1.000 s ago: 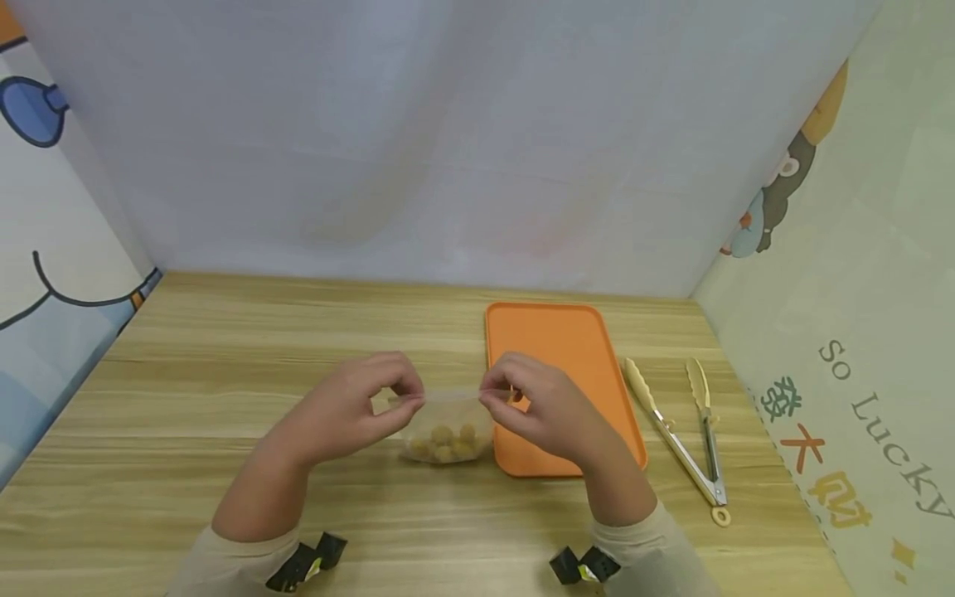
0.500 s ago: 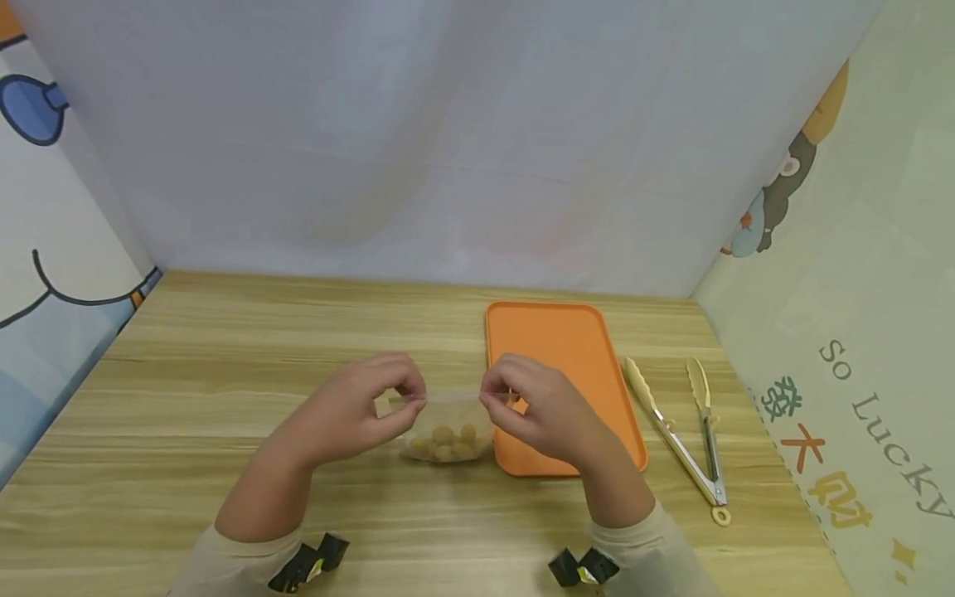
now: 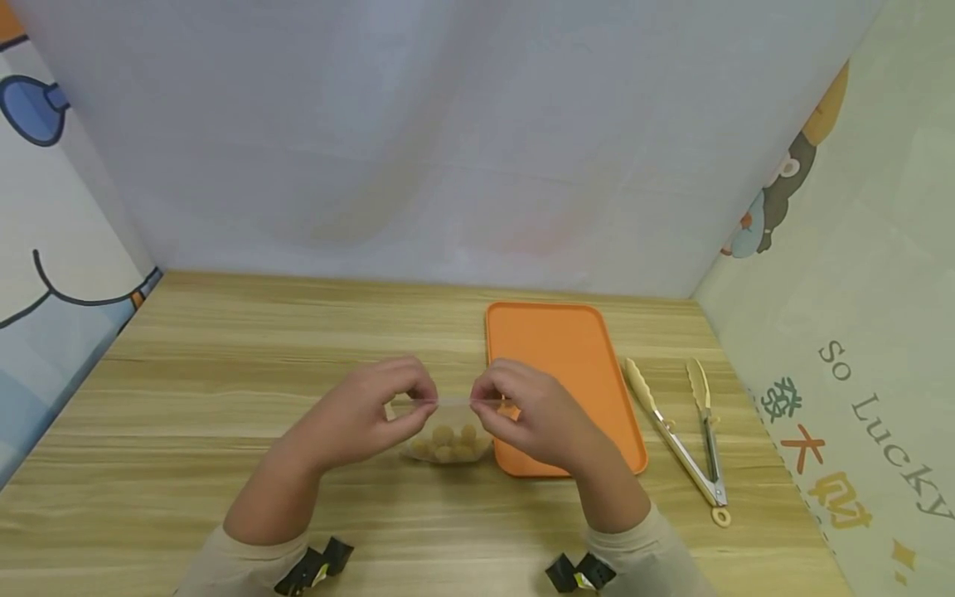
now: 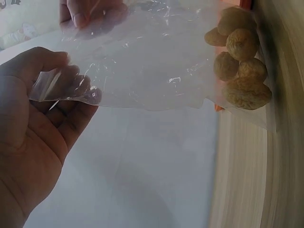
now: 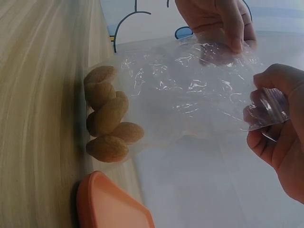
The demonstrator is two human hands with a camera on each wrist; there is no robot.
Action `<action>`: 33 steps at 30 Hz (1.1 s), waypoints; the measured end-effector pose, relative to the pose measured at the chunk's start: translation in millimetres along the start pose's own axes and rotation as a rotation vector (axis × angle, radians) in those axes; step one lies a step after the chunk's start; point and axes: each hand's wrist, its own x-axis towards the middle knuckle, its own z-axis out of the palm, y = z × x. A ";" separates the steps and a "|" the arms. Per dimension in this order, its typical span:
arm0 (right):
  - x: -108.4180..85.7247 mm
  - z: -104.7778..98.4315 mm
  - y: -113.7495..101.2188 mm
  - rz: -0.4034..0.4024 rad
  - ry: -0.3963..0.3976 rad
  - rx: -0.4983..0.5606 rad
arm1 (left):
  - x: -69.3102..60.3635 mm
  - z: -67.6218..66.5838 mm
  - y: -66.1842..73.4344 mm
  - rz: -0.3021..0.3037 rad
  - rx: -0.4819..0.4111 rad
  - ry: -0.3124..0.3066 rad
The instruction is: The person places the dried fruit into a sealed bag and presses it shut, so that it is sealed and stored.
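Observation:
Between the two hands hangs a clear plastic zip bag (image 4: 152, 71), its mouth edge up and its bottom at the wooden table. Several brown, wrinkled, roundish pieces, like dried fruit or nuts (image 5: 108, 116), lie heaped in the bottom of the bag. My left hand (image 3: 366, 414) pinches the top edge on the left between thumb and fingers. On the right, my right hand (image 3: 533, 414) pinches the same edge, a short gap away from the left. In the head view the hands cover the bag's upper corners.
An orange tray (image 3: 555, 340) lies right of the bag, partly under the right hand and forearm. Farther right rest spread tongs (image 3: 690, 452) with cream tips and metal arms. A pale curtain (image 3: 418, 149) closes off the back of the wooden table (image 3: 246, 332).
Both hands have moved inward along the bag's top edge, so the gap between them is narrower. The pieces inside, the tray and the tongs stay where they were.

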 end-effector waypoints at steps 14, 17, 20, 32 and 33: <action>0.9 2.0 -1.7 -0.029 0.023 -0.037 | 1.6 3.9 2.3 0.005 -0.006 0.018; 1.9 2.8 -2.3 -0.039 0.031 -0.031 | 2.4 6.2 2.4 0.005 -0.004 0.026; 3.1 4.2 -2.8 -0.054 0.033 -0.032 | 4.2 9.6 2.0 0.032 -0.012 0.041; 4.4 9.0 -4.7 -0.073 0.049 -0.074 | 7.0 16.2 6.5 0.077 0.013 0.070; 4.4 9.2 -4.9 -0.075 0.051 -0.078 | 7.0 16.4 6.9 0.076 0.015 0.070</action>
